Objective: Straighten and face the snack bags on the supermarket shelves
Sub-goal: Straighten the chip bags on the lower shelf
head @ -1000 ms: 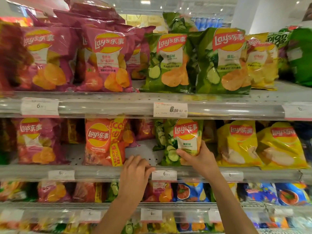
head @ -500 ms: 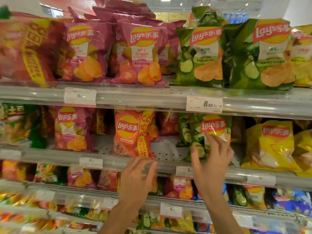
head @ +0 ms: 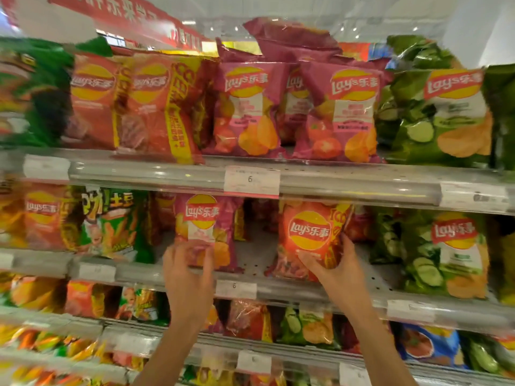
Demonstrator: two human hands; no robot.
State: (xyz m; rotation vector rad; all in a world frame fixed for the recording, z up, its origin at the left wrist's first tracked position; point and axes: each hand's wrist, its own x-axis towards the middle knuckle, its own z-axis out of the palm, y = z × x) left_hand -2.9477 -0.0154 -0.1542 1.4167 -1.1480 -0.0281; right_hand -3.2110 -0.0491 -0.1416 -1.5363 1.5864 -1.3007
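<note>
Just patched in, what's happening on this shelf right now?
A person is facing up chip bags on the middle shelf. The right hand grips the orange-red Lay's bag by its lower part, holding it upright with the logo forward. The left hand is at the bottom of the pink Lay's bag; blur hides whether it grips. A gap of bare shelf lies between the two bags.

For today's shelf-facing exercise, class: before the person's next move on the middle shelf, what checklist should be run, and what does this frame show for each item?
1. Right hand grips the orange bag: ok.
2. Orange bag's logo faces out: ok.
3. Orange bag stands at the shelf edge: not ok, it sits further back.
4. Left hand holds the pink bag: cannot tell, blurred.
5. Pink bag upright, logo facing out: ok.
</note>
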